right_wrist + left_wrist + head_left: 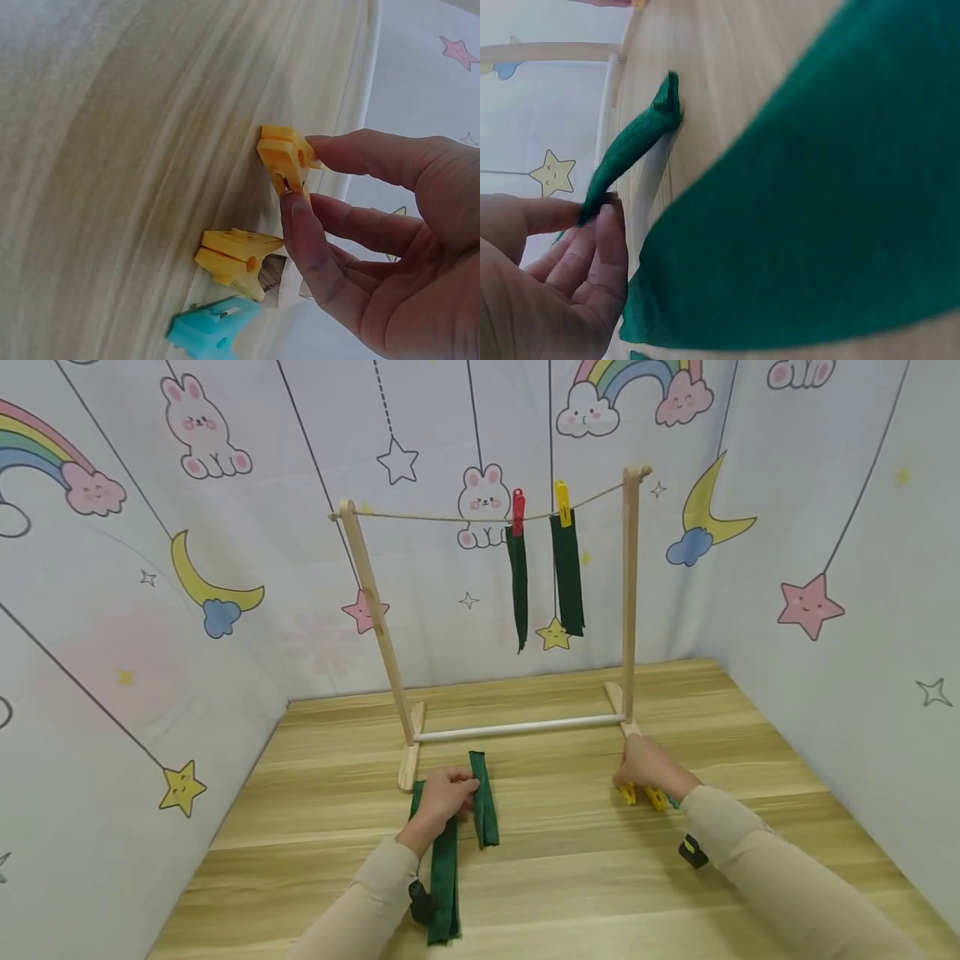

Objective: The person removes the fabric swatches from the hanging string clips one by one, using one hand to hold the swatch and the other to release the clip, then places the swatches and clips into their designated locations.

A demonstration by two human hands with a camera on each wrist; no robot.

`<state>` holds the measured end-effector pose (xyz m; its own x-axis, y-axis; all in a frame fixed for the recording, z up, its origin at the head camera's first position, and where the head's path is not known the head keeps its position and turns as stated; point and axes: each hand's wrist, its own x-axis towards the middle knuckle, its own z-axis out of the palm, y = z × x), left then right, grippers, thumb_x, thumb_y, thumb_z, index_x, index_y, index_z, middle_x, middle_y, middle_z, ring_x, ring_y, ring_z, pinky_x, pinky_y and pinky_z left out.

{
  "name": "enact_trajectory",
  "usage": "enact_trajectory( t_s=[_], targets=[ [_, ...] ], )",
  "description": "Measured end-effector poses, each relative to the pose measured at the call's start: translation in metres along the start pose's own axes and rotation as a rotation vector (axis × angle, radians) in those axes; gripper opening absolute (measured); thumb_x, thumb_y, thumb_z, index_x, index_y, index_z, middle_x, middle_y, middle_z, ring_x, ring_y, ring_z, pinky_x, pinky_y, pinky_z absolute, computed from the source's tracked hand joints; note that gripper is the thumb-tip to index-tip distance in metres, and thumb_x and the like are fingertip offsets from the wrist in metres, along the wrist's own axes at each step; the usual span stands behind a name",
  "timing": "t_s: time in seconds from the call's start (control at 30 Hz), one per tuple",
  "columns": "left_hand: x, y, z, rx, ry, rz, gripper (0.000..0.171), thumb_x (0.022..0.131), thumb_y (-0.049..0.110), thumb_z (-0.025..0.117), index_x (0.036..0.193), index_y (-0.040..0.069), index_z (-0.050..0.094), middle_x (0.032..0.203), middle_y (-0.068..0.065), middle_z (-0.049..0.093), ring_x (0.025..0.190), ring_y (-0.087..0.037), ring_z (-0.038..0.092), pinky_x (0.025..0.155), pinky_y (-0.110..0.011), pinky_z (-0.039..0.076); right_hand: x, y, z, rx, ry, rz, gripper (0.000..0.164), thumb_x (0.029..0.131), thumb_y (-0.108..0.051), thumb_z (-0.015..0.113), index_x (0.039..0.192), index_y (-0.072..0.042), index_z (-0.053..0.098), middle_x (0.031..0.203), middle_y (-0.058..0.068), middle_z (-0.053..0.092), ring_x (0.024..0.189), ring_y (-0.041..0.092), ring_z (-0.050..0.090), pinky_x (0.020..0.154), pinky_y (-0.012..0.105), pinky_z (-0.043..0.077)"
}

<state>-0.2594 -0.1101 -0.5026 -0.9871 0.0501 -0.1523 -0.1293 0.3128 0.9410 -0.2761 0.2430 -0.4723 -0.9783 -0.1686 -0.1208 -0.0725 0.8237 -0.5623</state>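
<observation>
My left hand (444, 800) pinches a narrow dark green cloth strip (486, 814) near its upper part, just above the wooden table. Beneath that forearm lies a longer green cloth strip (444, 889), partly covered by the hand; it looms large in the left wrist view. Over on the right, my right hand (649, 768) holds a yellow clothespin (282, 156) between thumb and fingers. Close by are a second yellow clothespin (234, 259) and a teal clothespin (208, 330), lying on the table.
Behind the hands stands a wooden drying rack (632, 602) with a string line (420, 517) and a white lower bar (517, 727). From the line hang two green strips, one under a red clothespin (518, 512), one under a yellow clothespin (563, 503). Patterned cloth walls (847, 710) surround the table.
</observation>
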Motion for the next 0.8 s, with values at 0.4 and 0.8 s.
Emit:
enact_trajectory(
  t_s=[0.4, 0.8],
  targets=[
    [-0.0010, -0.0016, -0.0062, 0.385, 0.025, 0.134, 0.012, 0.090, 0.010, 0.073, 0.081, 0.003, 0.074, 0.078, -0.002, 0.064, 0.066, -0.015, 0.052, 0.057, -0.028, 0.043, -0.0006, -0.0001, 0.0028, -0.069, 0.041, -0.051, 0.030, 0.065, 0.002, 0.068, 0.049, -0.013, 0.049, 0.044, -0.009, 0.034, 0.041, 0.006, 0.032, 0.039, 0.019, 0.027],
    [-0.0025, -0.0022, -0.0088, 0.489, 0.023, 0.143, 0.025, 0.080, 0.009, 0.084, 0.083, 0.004, 0.060, 0.068, -0.001, 0.052, 0.061, -0.016, 0.048, 0.055, -0.028, 0.041, -0.0054, -0.0026, 0.0042, -0.127, 0.028, -0.064, 0.031, 0.068, 0.003, 0.069, 0.051, -0.012, 0.049, 0.046, -0.007, 0.039, 0.040, 0.007, 0.036, 0.039, 0.019, 0.028]
  ],
)
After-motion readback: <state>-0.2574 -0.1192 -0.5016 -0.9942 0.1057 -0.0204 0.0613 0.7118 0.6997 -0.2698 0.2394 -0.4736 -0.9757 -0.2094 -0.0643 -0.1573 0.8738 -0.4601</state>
